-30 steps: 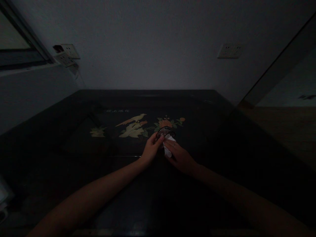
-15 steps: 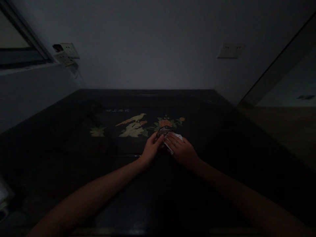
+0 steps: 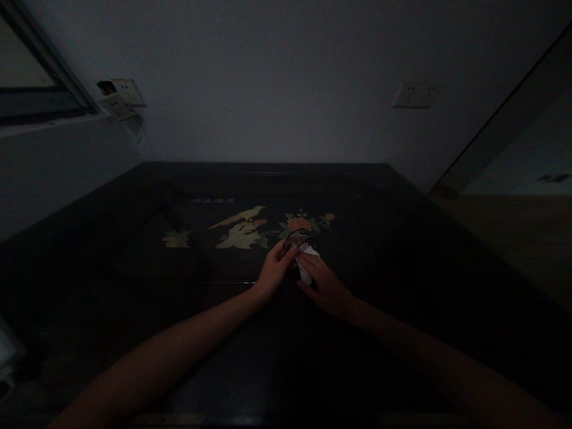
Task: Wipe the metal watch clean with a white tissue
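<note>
My left hand (image 3: pixel 272 267) grips the near left side of a small round dark dish (image 3: pixel 304 238), its thumb over the rim. The dish looks glossy, perhaps glass; the dimness hides its exact kind. In my right hand (image 3: pixel 326 289) is a crumpled white tissue (image 3: pixel 305 275), pressed against the near right part of the dish. A ring shows on one right finger. Both hands are over the black tabletop (image 3: pixel 250 351), just below an orange flower picture (image 3: pixel 299 224) on its surface.
Bird and rock pictures (image 3: pixel 241 229) decorate the tabletop, which meets a pale wall (image 3: pixel 268 89). Sockets sit on the wall at right (image 3: pixel 416 95) and at left (image 3: pixel 127 92). A whitish object (image 3: pixel 8 351) stands at the left edge. Light is very low.
My right hand has slid a little left and toward me with the tissue, uncovering more of the dish's right rim. My left hand keeps its hold in the same place.
</note>
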Tool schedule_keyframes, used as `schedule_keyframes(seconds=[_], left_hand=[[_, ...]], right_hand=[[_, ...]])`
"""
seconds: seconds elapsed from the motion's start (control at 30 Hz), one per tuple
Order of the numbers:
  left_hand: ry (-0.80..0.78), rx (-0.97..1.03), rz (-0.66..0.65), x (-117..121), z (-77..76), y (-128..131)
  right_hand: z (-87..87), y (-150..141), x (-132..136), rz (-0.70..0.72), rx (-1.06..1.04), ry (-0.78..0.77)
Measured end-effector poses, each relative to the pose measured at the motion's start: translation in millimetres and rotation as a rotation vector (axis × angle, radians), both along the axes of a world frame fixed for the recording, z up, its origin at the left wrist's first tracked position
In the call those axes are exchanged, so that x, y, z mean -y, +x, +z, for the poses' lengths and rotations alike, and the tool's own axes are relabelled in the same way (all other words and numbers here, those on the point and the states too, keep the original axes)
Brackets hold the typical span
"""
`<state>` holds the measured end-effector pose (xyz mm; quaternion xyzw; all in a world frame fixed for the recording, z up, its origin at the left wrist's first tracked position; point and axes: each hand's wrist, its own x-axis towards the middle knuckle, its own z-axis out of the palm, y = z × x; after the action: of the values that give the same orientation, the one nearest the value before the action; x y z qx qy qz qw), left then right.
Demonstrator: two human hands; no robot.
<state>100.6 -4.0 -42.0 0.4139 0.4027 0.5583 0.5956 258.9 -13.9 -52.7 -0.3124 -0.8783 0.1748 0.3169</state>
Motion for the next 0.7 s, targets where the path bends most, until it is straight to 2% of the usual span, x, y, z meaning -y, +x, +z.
schedule_keyframes(seconds=[0.17, 0.3, 0.7], left_hand=[[-0.001, 0.015, -0.005, -1.9, -4.0, 0.2], [0.026, -0.006, 0.002, -4.0, -6.4, -0.2], [-0.036, 0.069, -0.008, -1.6, -3.6, 0.5]], right_hand=[[-4.2, -0.3, 1.0, 0.016, -0.089, -0.094], [-7.2, -0.2, 0.9, 0.001, -0.084, -0.072], [5.2, 12.3, -14.2, -0.08, 0.314, 0.363]])
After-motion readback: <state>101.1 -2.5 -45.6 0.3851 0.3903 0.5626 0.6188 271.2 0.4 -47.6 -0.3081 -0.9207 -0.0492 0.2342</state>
